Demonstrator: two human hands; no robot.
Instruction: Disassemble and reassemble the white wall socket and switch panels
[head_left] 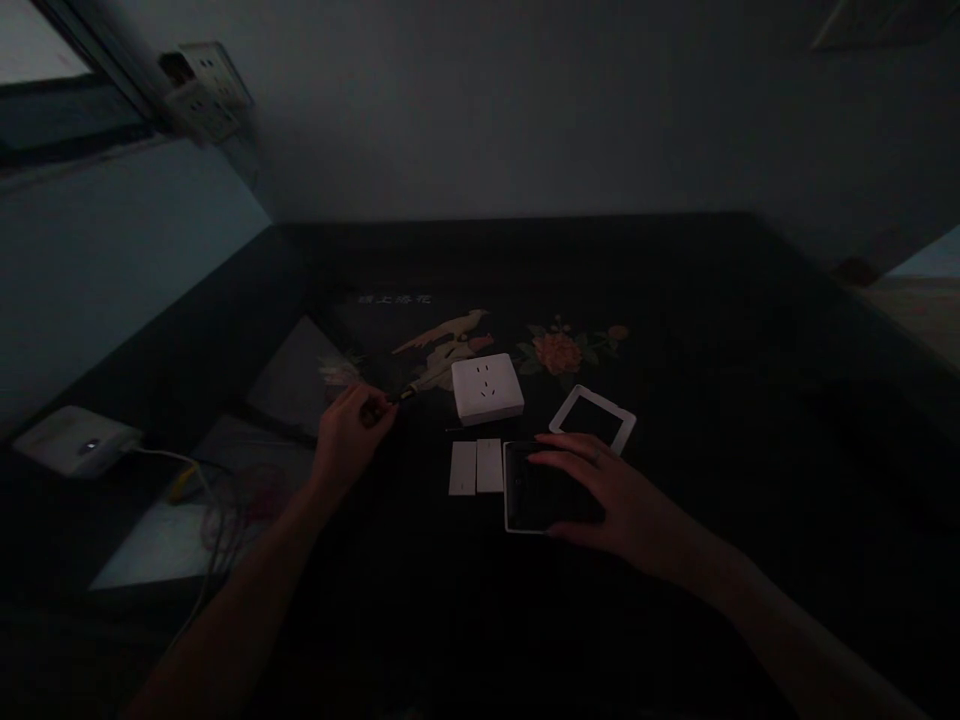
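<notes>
The scene is very dim. My left hand [349, 436] is closed round the handle of a thin tool, likely a screwdriver [401, 396], whose tip points right toward a white wall socket [487, 388]. My right hand [600, 490] lies with its fingers stretched out on a dark square switch base [525, 500] with a pale rim. Two white rocker plates [476, 467] lie side by side just left of that base. A white square frame [592, 418] rests behind my right hand.
The dark table [712, 400] carries a painted bird and flower design [555, 350]. A white box with a small light [75, 440] and cables [210, 510] sit at the left. Wall sockets [202, 90] hang at the upper left.
</notes>
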